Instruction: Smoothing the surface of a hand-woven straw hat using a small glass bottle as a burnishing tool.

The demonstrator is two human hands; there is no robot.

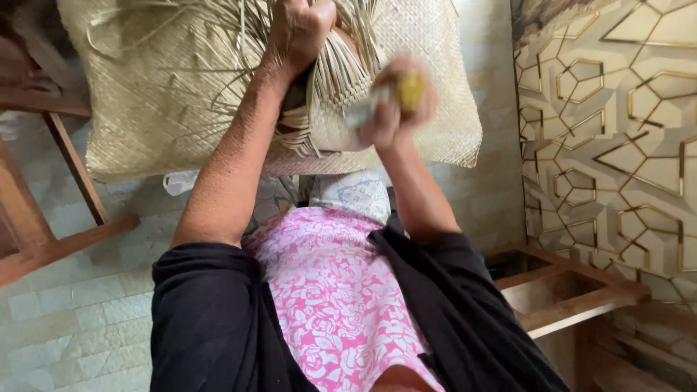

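A large woven palm-leaf mat (pixel 174 109) fills the upper part of the view, spread over the pale tiled floor (pixel 65 312), its near edge lying just beyond the person's lap. To the right stands a wall panel (pixel 617 131) with a gold geometric line pattern, and below it a low wooden frame (pixel 573 290); on the left, the slanted legs of another wooden frame (pixel 51 232) rest on the tiles. The person wears a black top with sleeves (pixel 210 319) pushed up and a pink floral garment (pixel 334 290) beneath. Over the mat sits a partly woven piece with a bundle of loose leaf strips (pixel 337 72) fanning out from it. The left hand (pixel 301 33) is clenched tight around the upper end of those strips. The right hand (pixel 396 109), just beside the bundle, is closed on a small tool with a yellow handle (pixel 409 91); motion blur hides its working end.
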